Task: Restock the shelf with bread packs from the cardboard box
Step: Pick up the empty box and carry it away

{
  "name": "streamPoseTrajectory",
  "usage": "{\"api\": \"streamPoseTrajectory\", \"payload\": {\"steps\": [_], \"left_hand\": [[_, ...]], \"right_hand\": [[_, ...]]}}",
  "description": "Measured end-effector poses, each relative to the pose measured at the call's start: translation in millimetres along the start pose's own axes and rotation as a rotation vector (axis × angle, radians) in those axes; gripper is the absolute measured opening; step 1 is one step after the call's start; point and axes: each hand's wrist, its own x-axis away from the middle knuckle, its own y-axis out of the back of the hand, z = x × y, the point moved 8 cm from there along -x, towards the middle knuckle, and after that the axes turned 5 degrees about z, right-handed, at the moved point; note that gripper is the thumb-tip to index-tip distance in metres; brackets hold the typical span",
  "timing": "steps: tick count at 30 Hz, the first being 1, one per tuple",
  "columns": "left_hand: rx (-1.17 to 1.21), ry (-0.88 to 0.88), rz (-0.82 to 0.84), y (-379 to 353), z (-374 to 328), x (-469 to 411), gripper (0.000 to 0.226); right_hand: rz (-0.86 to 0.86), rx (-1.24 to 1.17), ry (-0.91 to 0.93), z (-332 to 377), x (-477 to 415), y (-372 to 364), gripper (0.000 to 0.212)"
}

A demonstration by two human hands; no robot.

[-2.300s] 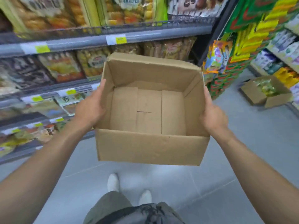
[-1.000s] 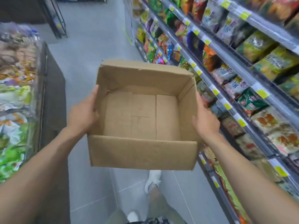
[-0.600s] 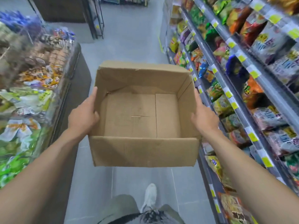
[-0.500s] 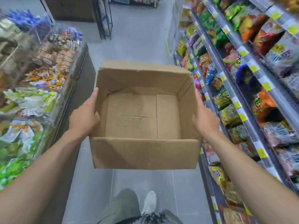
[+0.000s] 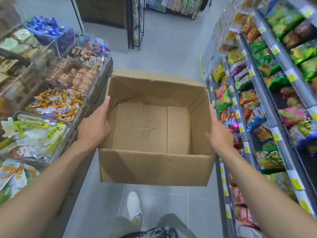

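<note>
I hold an open brown cardboard box (image 5: 154, 167) at waist height above the aisle floor. Its inside is bare cardboard, with no packs in it. My left hand (image 5: 96, 126) presses flat against the box's left wall. My right hand (image 5: 218, 133) grips the right wall, thumb over the rim. No bread packs show in the box. The shelf (image 5: 274, 117) on my right carries rows of colourful snack bags.
A low display counter (image 5: 56, 103) with clear bins of wrapped snacks runs along my left. Grey tiled floor (image 5: 163, 48) stretches ahead between the two. A dark metal rack (image 5: 135, 23) stands at the aisle's far end. My white shoe (image 5: 134, 206) is below the box.
I turned away from the bread shelf and now face down the aisle. The box stays in both hands. The view has moved forward along the aisle.
</note>
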Motion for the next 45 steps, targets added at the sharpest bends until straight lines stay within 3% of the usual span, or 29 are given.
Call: {"api": "streamPoseTrajectory", "payload": {"steps": [10,23,35,45], "left_hand": [[-0.028,-0.019,0.026,-9.9,-32.9,-214.3,0.093],[-0.008,0.058,0.016,-39.7,-114.6,-510.9,0.092],[0.009,0.121,-0.011,-57.5,-114.2,-789.2,0.091],[-0.003,0.002,0.079,-54.0,-147.4,-1067.1,0.093]], "right_hand": [[-0.017,-0.010,-0.041,22.6,-192.5,21.1,0.102],[0.004,-0.007,0.022,35.2,-527.6,58.2,0.108],[0.034,0.039,0.080,116.6,-821.0,81.0,0.109],[0.008,-0.034,-0.049,157.5,-1040.9,108.8,0.107]]}}
